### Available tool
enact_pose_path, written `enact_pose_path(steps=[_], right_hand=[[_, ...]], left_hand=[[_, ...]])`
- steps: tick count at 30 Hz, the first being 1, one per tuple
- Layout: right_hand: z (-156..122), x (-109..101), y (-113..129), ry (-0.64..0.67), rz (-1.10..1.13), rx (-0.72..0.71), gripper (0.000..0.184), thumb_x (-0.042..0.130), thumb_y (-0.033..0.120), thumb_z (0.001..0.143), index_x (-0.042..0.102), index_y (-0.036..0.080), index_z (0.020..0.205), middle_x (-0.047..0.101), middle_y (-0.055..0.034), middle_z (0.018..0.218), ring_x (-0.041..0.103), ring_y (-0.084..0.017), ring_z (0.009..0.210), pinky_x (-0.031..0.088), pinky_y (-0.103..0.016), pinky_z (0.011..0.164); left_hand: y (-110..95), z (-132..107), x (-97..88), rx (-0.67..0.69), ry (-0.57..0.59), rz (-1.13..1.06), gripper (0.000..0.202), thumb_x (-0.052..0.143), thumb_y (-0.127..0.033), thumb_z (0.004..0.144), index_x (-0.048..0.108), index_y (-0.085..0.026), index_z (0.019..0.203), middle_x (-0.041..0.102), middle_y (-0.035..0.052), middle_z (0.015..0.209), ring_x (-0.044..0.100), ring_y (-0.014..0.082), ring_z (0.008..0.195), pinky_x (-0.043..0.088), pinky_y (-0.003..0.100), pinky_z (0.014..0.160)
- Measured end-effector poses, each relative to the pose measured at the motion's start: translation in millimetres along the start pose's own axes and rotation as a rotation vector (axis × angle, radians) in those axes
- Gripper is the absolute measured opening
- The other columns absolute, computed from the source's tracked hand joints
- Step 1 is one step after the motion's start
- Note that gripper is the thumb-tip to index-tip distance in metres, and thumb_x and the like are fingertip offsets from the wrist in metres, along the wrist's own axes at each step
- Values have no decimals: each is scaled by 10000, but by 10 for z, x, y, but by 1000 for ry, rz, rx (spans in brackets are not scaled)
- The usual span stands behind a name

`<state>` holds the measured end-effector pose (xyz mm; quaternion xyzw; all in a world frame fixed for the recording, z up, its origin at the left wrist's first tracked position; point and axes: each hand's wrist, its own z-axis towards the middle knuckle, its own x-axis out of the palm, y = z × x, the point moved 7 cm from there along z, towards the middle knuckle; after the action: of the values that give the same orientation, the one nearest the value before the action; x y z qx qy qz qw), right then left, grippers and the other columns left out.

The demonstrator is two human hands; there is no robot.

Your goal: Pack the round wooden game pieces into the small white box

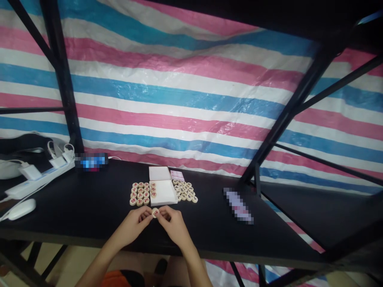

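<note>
A round Chinese chess piece (155, 213) with a red character is held between my left hand (140, 218) and my right hand (170, 220), just in front of the box. Both hands pinch it from the sides with fingers and thumbs. Beyond them stands an open white box (167, 193), its lid (160, 173) folded back. Along the box's left inner side is a short column of red-marked pieces (153, 189). Left of the box, more red-marked pieces (139, 194) form rows. To its right, several dark-marked pieces (186, 191) lie in a looser cluster.
The black table (98, 207) carries a pink-and-white card (177, 175) behind the box. At left are a power strip (42, 179) with chargers, a white mouse-shaped object (22, 209) and a blurred-out device (91, 162). A blurred-out pale object (238, 205) lies right. Black metal posts flank the table.
</note>
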<state>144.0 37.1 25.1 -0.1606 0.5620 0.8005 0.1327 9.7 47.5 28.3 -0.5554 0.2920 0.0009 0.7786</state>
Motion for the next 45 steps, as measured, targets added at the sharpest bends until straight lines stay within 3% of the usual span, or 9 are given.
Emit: enact_pose_path(steps=[5,11,16,20,30,36,40,45], right_hand=[[-11,29,8,29,-17,-7,184,583,309,826,643,159,737,645,1,636,574,-119,573,409,-194,542],[-23,46,101,70,-71,-55,161,555,285,855,677,181,841,675,-2,735,588,-122,644,419,-203,604],[-28,24,125,45,-84,-96,136,576,263,843,680,208,912,675,-4,837,577,-127,697,423,-207,634],[-37,41,75,58,-31,-64,123,579,250,836,669,207,907,682,2,798,581,-128,661,425,-206,605],[-28,36,48,60,47,-39,95,592,208,807,646,209,885,674,12,790,587,-120,660,431,-201,617],[-35,54,23,80,68,0,148,635,264,771,640,198,903,675,1,774,597,-134,665,431,-210,585],[-7,36,-35,37,137,26,201,628,225,753,622,190,951,670,-16,821,601,-135,660,454,-226,600],[3,11,11,10,64,-70,106,572,110,735,624,192,776,625,3,768,576,-118,642,444,-215,603]], left_hand=[[-21,-5,-7,12,7,22,186,529,-313,838,632,-185,926,689,16,837,601,162,752,429,226,657],[48,19,-26,5,-18,10,197,554,-316,823,658,-188,932,698,34,905,611,176,792,441,237,674],[94,15,-20,10,-31,16,206,581,-317,800,680,-181,919,684,37,839,589,170,725,449,251,678],[115,12,-82,-36,-124,-38,213,599,-306,770,649,-167,924,666,32,799,586,170,712,452,247,655],[77,31,-57,-21,-41,-114,197,554,-358,822,632,-178,832,661,17,770,603,169,744,447,246,688],[79,20,-99,-39,-109,-93,175,630,-318,738,646,-175,837,662,17,764,589,159,687,457,245,644],[44,1,-120,-18,-143,-89,219,631,-306,716,657,-183,894,691,38,824,607,172,714,480,266,677],[5,5,-79,-12,-80,-82,195,580,-350,791,663,-175,813,686,32,775,612,174,724,469,254,676]])
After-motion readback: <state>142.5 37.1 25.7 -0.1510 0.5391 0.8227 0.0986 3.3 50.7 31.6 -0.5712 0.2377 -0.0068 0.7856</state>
